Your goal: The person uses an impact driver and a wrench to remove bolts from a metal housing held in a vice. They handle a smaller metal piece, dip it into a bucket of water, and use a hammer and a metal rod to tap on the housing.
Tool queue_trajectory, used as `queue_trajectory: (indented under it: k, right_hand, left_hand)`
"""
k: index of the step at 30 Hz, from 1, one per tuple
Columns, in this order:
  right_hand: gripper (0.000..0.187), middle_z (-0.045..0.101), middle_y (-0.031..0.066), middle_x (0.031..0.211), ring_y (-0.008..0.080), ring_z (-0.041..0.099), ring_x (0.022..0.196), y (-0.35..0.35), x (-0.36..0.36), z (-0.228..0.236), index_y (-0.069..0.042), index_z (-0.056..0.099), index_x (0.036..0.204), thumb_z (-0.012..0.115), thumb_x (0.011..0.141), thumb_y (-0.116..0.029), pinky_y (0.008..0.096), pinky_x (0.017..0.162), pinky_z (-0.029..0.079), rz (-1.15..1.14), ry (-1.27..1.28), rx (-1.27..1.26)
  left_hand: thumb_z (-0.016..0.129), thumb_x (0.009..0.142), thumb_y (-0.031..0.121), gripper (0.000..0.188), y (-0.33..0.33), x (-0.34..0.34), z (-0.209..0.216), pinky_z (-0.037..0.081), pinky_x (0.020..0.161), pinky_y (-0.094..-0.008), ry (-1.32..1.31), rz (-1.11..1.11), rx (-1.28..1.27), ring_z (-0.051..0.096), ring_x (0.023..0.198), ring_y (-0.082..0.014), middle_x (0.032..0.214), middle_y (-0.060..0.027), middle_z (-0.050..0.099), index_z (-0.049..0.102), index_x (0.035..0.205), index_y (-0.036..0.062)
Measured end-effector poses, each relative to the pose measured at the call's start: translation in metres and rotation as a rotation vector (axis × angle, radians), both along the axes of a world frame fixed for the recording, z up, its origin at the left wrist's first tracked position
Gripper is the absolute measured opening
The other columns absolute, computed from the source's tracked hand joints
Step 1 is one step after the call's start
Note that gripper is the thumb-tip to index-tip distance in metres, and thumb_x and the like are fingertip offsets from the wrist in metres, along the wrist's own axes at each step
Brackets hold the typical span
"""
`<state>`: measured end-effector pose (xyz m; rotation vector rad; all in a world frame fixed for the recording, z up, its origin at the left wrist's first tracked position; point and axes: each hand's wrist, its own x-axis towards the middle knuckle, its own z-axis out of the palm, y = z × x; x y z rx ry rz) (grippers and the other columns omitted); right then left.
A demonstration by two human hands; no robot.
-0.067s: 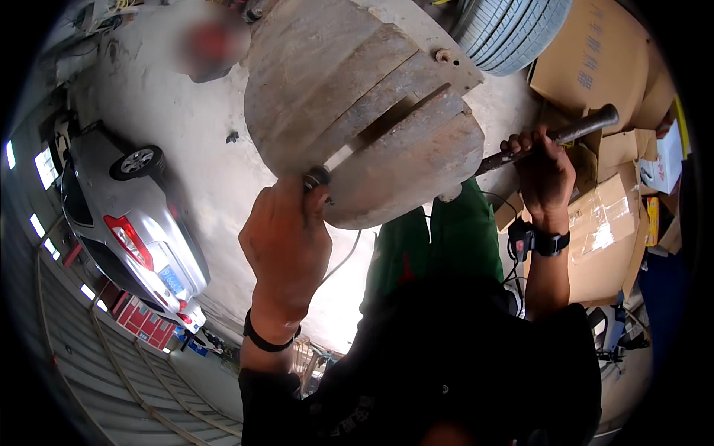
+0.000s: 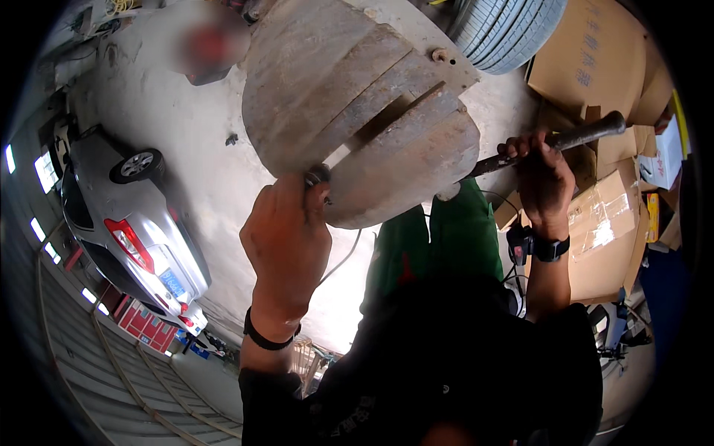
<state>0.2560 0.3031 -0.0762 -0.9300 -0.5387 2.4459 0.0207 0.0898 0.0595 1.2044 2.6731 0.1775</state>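
A large, worn metal stand or plate (image 2: 420, 163) with rounded sides and a long slot lies in front of me. My left hand (image 2: 286, 245) is closed at its near left edge, with thumb and fingers around a dark, round-ended piece (image 2: 317, 175) by the slot's lower end. What this piece is, and how far it reaches under my fingers, I cannot make out. On the right, my right hand (image 2: 544, 178) is wrapped around a dark metal bar (image 2: 591, 130). The bar's inner end runs to the plate's right edge, where its tip is hidden.
A tire (image 2: 509, 33) stands beyond the plate at the right. Cardboard boxes (image 2: 595, 59) crowd the right side. A silver car (image 2: 141, 215) is parked at the left on the concrete floor (image 2: 216, 141). A thin cable (image 2: 343, 260) hangs beside my left hand.
The bar's outer end has dipped slightly and shifted a little to the right with my right hand's grip. The plate appears slightly further left. My left hand has barely moved.
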Motion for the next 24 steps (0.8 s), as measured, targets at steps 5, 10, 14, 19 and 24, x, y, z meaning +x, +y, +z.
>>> queue_trajectory:
  k: [5,10,14,19,24]
  right_hand:
    - [0.018,0.061,0.0101,0.100,0.0222,0.057,0.105,-0.034,0.007,0.037,-0.005,0.057,0.099,0.070,0.087,-0.009,0.0393,0.101,0.041,0.124,-0.053,0.325]
    - [0.018,0.064,0.0111,0.105,0.0235,0.062,0.106,-0.065,0.006,0.063,-0.001,0.061,0.102,0.068,0.086,-0.004,0.0367,0.094,0.048,0.321,-0.110,0.737]
    - [0.034,0.067,0.0133,0.101,0.0325,0.065,0.102,-0.098,-0.005,0.075,-0.003,0.064,0.103,0.067,0.070,0.003,0.0404,0.094,0.050,0.286,-0.139,1.074]
    - [0.039,0.064,0.0106,0.105,0.0307,0.062,0.107,-0.135,-0.010,0.074,-0.005,0.064,0.106,0.064,0.069,0.004,0.0442,0.102,0.047,0.368,-0.168,1.274]
    - [0.036,0.063,0.0077,0.112,0.0253,0.059,0.114,-0.178,-0.015,0.048,-0.006,0.065,0.110,0.062,0.075,-0.001,0.0419,0.111,0.040,0.472,-0.139,1.360]
  left_hand:
    - [0.069,0.092,0.022,0.022,-0.001,0.000,-0.003,0.045,0.052,-0.0388,0.097,-0.100,-0.046,0.056,0.062,-0.0276,0.066,-0.0079,0.053,0.053,0.084,0.0094]
    - [0.069,0.092,0.021,0.019,-0.001,-0.004,-0.001,0.046,0.053,-0.0428,0.060,-0.132,-0.079,0.060,0.063,-0.0327,0.066,-0.0112,0.059,0.056,0.086,0.0083]
    - [0.065,0.094,0.021,0.017,0.002,-0.016,0.004,0.047,0.056,-0.0477,-0.019,-0.120,-0.154,0.063,0.066,-0.0408,0.070,-0.0173,0.065,0.060,0.089,0.0054]
    - [0.062,0.096,0.020,0.015,0.012,-0.022,0.010,0.046,0.057,-0.0483,-0.055,-0.161,-0.200,0.062,0.069,-0.0443,0.073,-0.0203,0.064,0.062,0.094,0.0046]
    - [0.063,0.095,0.017,0.012,0.004,-0.021,0.003,0.045,0.056,-0.0465,0.037,-0.259,-0.147,0.062,0.068,-0.0410,0.072,-0.0180,0.063,0.060,0.092,0.0054]
